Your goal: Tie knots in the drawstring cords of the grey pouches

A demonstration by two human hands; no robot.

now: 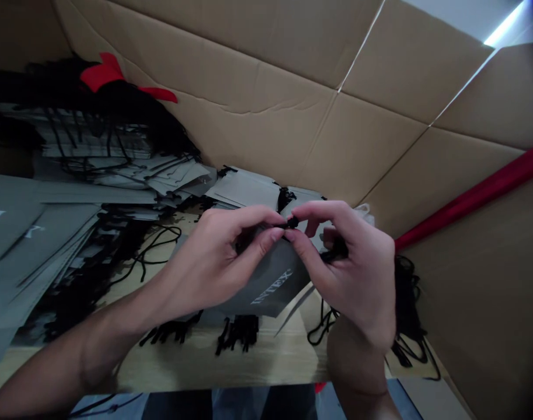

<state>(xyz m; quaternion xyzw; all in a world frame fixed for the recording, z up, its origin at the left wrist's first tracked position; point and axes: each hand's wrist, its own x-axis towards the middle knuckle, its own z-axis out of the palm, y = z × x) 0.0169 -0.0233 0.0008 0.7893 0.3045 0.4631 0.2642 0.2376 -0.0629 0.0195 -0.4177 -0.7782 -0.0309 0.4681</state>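
Both my hands meet in the middle of the view over a grey paper piece [273,283] printed with the letters INTEX. My left hand [225,251] pinches a black cord [291,223] between thumb and forefinger near the top edge of that piece. From the other side, my right hand [343,256] grips the same cord at a small dark lump, perhaps a knot. More black cord shows inside the curled fingers of the right hand. The fingers hide where the cord meets the paper.
Stacks of grey printed pieces [13,233] with black cord ends lie at the left. A black cord bundle with a red strip [102,74] tops the far pile. Cardboard walls [266,76] enclose the wooden table [174,367]. More black cords [409,309] lie at the right.
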